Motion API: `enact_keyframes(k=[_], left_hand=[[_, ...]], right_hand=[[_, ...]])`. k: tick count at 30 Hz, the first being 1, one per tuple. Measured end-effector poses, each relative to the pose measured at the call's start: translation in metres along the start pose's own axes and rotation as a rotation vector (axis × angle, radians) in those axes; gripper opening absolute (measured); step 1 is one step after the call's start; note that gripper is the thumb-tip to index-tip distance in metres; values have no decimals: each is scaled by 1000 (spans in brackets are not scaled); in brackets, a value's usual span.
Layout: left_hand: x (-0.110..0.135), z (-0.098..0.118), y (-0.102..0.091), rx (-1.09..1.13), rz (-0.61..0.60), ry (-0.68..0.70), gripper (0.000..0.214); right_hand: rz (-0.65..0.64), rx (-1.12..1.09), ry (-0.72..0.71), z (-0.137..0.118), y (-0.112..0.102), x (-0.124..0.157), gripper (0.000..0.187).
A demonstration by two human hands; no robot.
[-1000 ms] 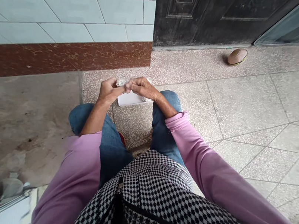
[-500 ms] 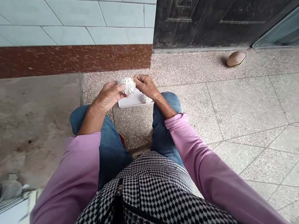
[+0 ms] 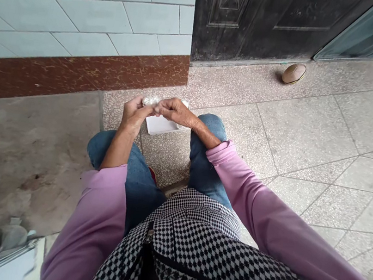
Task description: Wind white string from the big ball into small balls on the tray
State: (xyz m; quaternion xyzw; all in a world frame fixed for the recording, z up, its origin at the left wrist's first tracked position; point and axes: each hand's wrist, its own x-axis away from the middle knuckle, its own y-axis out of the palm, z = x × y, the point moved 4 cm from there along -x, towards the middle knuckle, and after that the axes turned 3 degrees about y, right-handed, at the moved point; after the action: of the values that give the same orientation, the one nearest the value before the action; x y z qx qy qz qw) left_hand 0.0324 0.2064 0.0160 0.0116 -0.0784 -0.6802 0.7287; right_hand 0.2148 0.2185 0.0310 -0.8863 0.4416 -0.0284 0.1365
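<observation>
I sit with my knees apart in blue jeans and hold both hands together out in front of them. My left hand (image 3: 133,114) is closed around a small white, ruffled ball (image 3: 150,101), of which only the top shows. My right hand (image 3: 174,110) pinches at the same ball from the right, fingers pressed together. Beneath the hands a white flat box (image 3: 159,125) lies on the speckled floor, partly hidden by them.
A tiled wall with a red-brown skirting runs along the left. A dark metal door (image 3: 261,15) stands ahead, with a small brown oval object (image 3: 293,73) on the floor near it. A pale container edge (image 3: 10,263) shows at the bottom left.
The ball was open to view in my left hand half a second ago; now my right hand has come back over it and both hands have closed together, hiding most of it.
</observation>
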Motion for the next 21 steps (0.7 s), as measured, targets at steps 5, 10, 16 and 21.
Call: enact_keyframes(k=[5,10,16,21], left_hand=[[13,-2,7,-20,-255,-90,46],[14,1,7,159,-292,-94,57],[-10,-4,-14,344,-16,-13,50],[-27,-8,-35,531,164,74,37]], right_hand=[[335,-1,84,3,-32,-4,73],[354,9,164,18,-31,-7,70],[180,108,101,16,-1,-3,56],[172,94,60,10,9,3,51]])
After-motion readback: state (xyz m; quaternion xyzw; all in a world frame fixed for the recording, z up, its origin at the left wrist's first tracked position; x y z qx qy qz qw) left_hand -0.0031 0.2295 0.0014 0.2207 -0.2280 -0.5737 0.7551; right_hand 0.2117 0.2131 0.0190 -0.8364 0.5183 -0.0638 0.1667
